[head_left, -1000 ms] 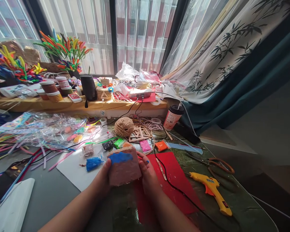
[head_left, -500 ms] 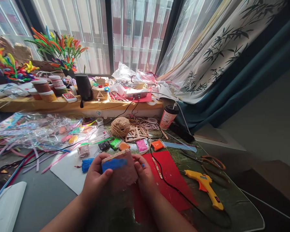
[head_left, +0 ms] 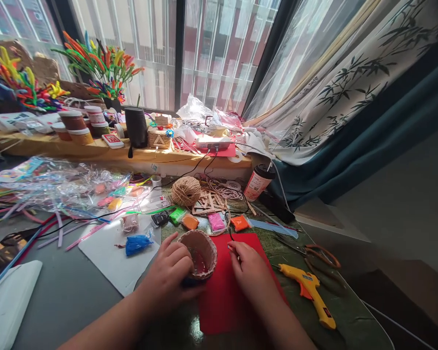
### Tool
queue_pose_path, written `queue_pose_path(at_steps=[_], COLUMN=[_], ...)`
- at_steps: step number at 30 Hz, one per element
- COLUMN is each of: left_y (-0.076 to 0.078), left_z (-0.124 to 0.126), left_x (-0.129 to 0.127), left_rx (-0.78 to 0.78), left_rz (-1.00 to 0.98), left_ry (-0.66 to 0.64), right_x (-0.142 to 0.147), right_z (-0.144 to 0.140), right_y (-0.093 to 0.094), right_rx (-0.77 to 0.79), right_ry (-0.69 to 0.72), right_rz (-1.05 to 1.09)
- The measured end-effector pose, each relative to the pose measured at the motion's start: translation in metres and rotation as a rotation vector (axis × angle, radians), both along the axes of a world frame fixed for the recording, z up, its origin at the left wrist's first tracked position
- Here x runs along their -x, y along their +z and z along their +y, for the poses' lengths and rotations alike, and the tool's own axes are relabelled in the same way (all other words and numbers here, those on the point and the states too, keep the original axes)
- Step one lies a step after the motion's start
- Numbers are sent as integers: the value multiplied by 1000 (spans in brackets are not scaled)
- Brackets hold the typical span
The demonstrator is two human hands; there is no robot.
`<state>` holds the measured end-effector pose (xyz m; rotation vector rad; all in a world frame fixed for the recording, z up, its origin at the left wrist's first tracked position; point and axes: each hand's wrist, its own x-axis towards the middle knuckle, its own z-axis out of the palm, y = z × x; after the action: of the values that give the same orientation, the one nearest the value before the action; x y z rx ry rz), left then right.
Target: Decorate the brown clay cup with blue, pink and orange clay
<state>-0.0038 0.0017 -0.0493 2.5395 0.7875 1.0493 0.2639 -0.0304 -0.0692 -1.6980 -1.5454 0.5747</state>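
Observation:
My left hand (head_left: 170, 267) grips a round brown pot (head_left: 209, 245) with a rough, pale scalloped rim. The pot tilts so its hollow inside faces me, and its lower side is dark and partly hidden by the hand. To the right, my right hand (head_left: 250, 265) is closed in a pinch above a red sheet (head_left: 222, 301). A tiny bit of blue clay (head_left: 229, 247) shows at its fingertips. A crumpled blue clay packet (head_left: 136, 244) lies on a white board (head_left: 105, 250), left of the pot.
A yellow glue gun (head_left: 310, 291) and orange-handled scissors (head_left: 323, 255) lie at right. Behind the pot are a twine ball (head_left: 186, 191), several clay packets such as a pink one (head_left: 216, 222), and a lidded paper cup (head_left: 259, 182). Plastic bags (head_left: 69, 187) spread at left.
The pot has turned from its blue-smeared side to its open mouth. My right hand has left the pot and moved right, over the red sheet. The view has shifted slightly.

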Motion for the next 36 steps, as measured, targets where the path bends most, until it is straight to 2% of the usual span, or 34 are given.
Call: queue_pose_path(at_steps=[4,7,11,16,20,24,27,33,36], left_y=[3,6,7,2,-3,-3,6,33,36], left_z=[2,9,20,21,14,11,11,9,6], left_x=[7,19,27,20,17,17,14,2,11], left_rx=[84,187,227,238,209,172,157,179,166], left_rz=[-69,-203,-118,-193,-213,-197,-124,22,22], left_ry=[0,44,-114,-97,-57,-1,-6,-15,15], right_x=[-2,-3,-4,3,8,6,1,-10,-12], right_z=[-9,-6,18,58,77,80,75,65,58], right_y=[-10,-7,2,5,4,4,6,4,2], right_rx=[3,25,34,11,-15,-67,-110,-97,-42], right_ry=[61,84,114,159,177,157,101,-77,-128], right_rz=[-258,-348,-449,-500,-474,-341,-165,353,647])
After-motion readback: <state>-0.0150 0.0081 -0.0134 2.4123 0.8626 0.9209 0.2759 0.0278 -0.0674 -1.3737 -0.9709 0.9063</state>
